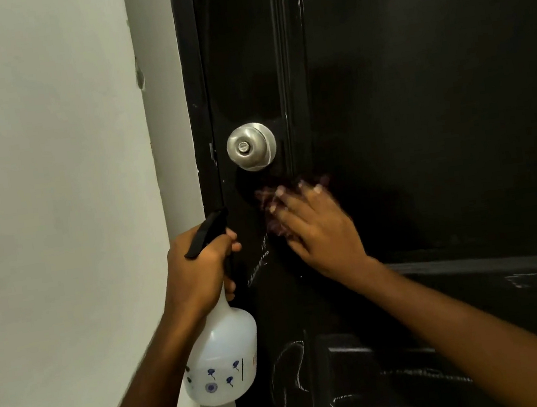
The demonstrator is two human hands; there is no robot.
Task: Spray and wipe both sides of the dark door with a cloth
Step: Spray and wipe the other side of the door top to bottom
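The person's right hand (318, 231) lies flat against the glossy black panelled door (417, 98). Its fingers are spread and fairly straight, pressing a crumpled dark reddish cloth (269, 210) that peeks out beyond the fingertips. The hand is blurred, so finer detail cannot be told. Just above those fingertips sits the round brushed-metal doorknob (251, 146). The left hand (197, 267) has its fingers curled round the neck of a translucent white plastic spray bottle (223, 352) with a black trigger head, held left of the wiping fingers near the door's edge. White scribbled marks (289, 371) lie below both hands, not yet wiped. Only flat fingers pin the cloth, so a fast stroke could let it slip free, bare fingertips might then smear the panel, and an upward stroke could knock the knob.
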